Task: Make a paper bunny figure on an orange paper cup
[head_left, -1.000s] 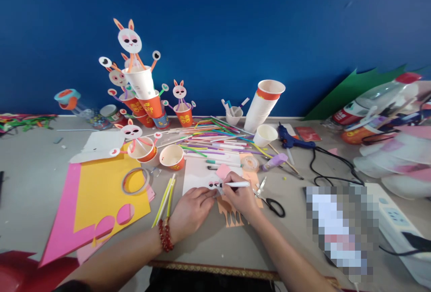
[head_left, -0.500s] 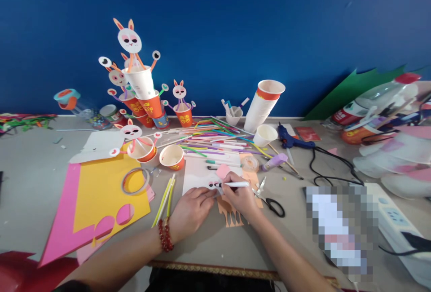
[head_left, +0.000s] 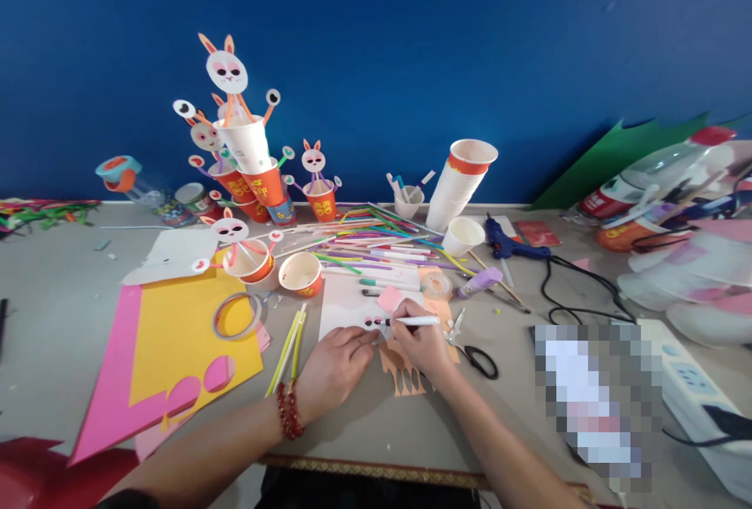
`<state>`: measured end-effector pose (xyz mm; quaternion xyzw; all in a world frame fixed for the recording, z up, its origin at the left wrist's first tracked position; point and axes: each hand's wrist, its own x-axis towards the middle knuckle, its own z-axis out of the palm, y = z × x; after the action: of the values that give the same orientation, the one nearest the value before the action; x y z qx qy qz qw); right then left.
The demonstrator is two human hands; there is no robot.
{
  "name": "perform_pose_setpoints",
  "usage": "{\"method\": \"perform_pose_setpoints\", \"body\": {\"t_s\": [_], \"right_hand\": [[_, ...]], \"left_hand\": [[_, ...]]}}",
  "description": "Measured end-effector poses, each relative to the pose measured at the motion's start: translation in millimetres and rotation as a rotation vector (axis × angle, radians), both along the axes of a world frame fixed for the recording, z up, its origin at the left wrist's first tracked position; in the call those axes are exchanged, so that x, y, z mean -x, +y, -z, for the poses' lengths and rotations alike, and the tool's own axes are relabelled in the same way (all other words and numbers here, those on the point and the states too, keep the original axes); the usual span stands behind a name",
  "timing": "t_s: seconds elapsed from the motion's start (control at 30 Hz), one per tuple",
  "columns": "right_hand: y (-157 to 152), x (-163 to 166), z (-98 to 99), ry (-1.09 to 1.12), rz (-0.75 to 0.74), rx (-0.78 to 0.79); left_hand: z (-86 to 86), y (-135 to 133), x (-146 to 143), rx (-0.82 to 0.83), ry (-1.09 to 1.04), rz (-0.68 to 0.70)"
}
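Observation:
My right hand [head_left: 424, 346] is closed around a white marker pen [head_left: 421, 321], its dark tip at two black eyes with pink above them [head_left: 372, 321] on white paper. My left hand [head_left: 336, 368] lies flat, fingers stretched out, their tips at the near edge of that drawn face. A larger white sheet [head_left: 336, 297] spreads behind both hands. On it rest a pink paper piece [head_left: 388, 299] and a capped green marker [head_left: 388, 285]. Orange cut paper [head_left: 405, 378] pokes out below my right hand, beside black-handled scissors [head_left: 480, 362].
Paper rabbits in cups [head_left: 247, 141] stand at the back left. Yellow card [head_left: 176, 313] and a tape roll [head_left: 236, 316] lie left. Straws [head_left: 376, 239], stacked cups [head_left: 461, 184] and a glue stick [head_left: 479, 282] are behind; a glue gun [head_left: 511, 243] and power strip [head_left: 681, 384] are right.
My right hand and the marker have shifted very slightly to the right, and the right-hand eye looks a little more filled in. My left hand stays in place.

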<state>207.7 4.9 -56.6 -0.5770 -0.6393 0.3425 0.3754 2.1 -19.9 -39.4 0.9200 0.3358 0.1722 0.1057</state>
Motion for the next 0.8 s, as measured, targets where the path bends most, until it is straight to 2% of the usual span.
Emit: {"method": "perform_pose_setpoints", "body": {"t_s": [0.8], "right_hand": [[0.5,-0.6,-3.6,0.011,0.016,-0.006]], "left_hand": [[0.2,-0.9,0.1,-0.001,0.007,-0.005]]}}
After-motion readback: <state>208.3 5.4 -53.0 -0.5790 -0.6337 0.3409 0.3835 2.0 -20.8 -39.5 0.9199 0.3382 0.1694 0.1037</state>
